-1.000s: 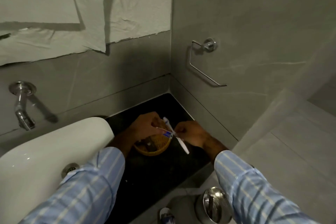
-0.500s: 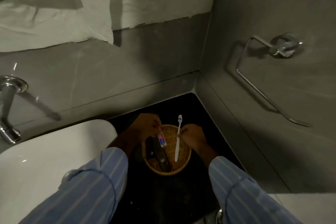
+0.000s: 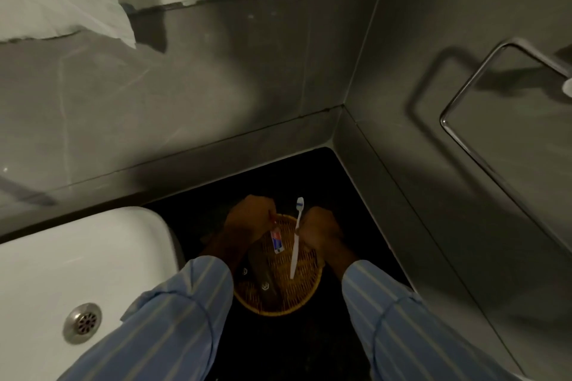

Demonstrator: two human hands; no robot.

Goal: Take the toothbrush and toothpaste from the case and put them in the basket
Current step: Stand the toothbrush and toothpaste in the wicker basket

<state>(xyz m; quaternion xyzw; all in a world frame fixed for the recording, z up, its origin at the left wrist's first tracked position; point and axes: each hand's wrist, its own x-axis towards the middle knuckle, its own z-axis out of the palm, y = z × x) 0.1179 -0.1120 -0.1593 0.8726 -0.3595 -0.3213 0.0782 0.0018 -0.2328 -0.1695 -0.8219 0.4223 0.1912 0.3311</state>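
A round woven basket (image 3: pixel 305 294) sits on the black counter in the corner. My left hand (image 3: pixel 249 219) pinches a small white, red and blue toothpaste tube (image 3: pixel 276 241) by its top, and the tube hangs over the basket. My right hand (image 3: pixel 320 230) grips a white toothbrush (image 3: pixel 296 244) near the middle. The brush stands almost upright, with its head up and its lower end touching the basket's weave. Several dark packets (image 3: pixel 263 275) lie in the basket's left half. The case is not visible.
A white sink (image 3: pixel 77 272) with a metal drain (image 3: pixel 83 322) lies left of the basket. Grey tiled walls close the corner behind and to the right. A chrome towel ring (image 3: pixel 470 96) hangs on the right wall. The black counter (image 3: pixel 278 349) extends toward me.
Both hands moved from in front of the basket to above it. The toothbrush went from slanted to nearly upright with its end in the basket. The view tilted down and closer.
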